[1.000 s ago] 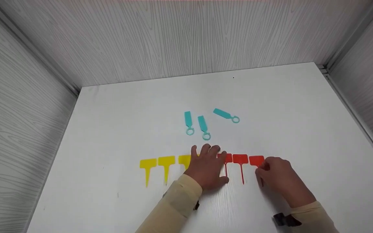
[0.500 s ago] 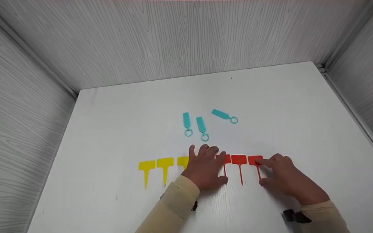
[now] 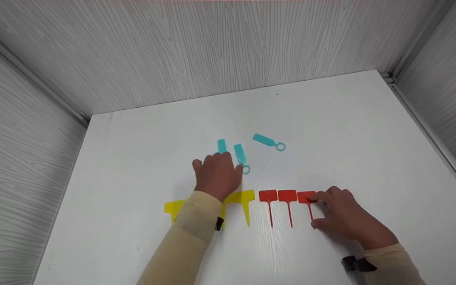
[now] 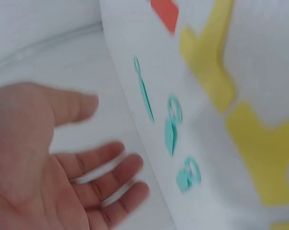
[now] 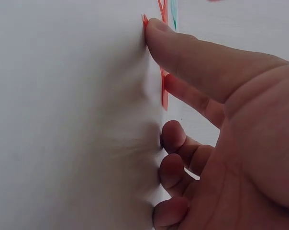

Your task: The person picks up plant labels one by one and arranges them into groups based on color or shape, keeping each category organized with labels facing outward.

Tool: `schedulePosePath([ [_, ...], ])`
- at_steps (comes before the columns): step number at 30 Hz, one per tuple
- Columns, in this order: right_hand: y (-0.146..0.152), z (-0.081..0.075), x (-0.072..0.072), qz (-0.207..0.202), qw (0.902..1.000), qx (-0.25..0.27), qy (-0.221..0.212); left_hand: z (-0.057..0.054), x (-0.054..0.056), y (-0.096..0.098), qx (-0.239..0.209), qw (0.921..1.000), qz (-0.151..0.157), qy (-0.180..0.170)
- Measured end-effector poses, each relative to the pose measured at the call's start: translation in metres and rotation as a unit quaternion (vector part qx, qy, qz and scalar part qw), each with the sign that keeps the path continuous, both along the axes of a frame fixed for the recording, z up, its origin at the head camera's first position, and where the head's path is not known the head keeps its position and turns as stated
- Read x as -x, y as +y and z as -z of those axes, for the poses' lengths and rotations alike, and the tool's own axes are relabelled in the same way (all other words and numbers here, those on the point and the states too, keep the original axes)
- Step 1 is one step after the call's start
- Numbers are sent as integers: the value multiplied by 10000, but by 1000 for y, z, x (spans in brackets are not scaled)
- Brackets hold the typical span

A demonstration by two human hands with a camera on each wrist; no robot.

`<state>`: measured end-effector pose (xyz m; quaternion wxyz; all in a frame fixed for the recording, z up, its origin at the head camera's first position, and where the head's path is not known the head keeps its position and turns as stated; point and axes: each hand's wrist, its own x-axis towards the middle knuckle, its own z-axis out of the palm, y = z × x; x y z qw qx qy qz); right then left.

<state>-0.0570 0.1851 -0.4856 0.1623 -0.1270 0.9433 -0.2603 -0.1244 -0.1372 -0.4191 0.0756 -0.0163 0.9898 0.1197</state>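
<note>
My left hand reaches over the near end of a turquoise ring-ended plant tag, hiding its ring. In the left wrist view its fingers are loosely spread with nothing between them. A second turquoise tag lies by the left thumb. My right hand rests at the rightmost red T-shaped plant label. Its index fingertip touches the label's head and its thumb sits at the stem's tip, as the right wrist view also shows. Two more red labels lie just left of it.
Yellow T-shaped plant labels continue the row to the left, partly hidden by my left sleeve. A third turquoise tag lies slanted farther back. Wood-grained panels border the white table at the back and sides.
My left hand has lifted off the middle of the row and moved forward and left to the turquoise tags. The right hand went from pinching the red label's head to resting on it.
</note>
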Motion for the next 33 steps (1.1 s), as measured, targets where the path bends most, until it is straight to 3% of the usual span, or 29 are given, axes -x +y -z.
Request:
schedulePosePath([
  [4, 2, 3, -2, 48, 10000, -28, -58, 11, 33, -12, 100, 9970, -716, -270],
  [7, -1, 5, -2, 94, 9998, -76, -171, 27, 51, -19, 109, 9938, -994, -495],
  [11, -5, 6, 0, -2, 9999, -54, -147, 43, 66, -26, 218, 9900, -1212, -696],
  [15, -6, 5, 2, -68, 9999, -14, -77, 47, 75, -26, 222, 9890, -1317, -640],
  [20, -2, 3, 5, 50, 10000, -46, -40, 46, 81, -18, 1, 9907, -1252, -534],
  [24, 3, 2, 6, 106, 9999, -55, -22, 39, 82, -14, -251, 9910, -1226, -467],
  [28, 1, 2, 5, 39, 10000, -30, 0, 25, 72, -31, -463, 9881, -1401, -443],
  [33, 3, 2, 4, 3, 10000, -14, 39, 8, 58, -67, -474, 9847, -1594, -528],
])
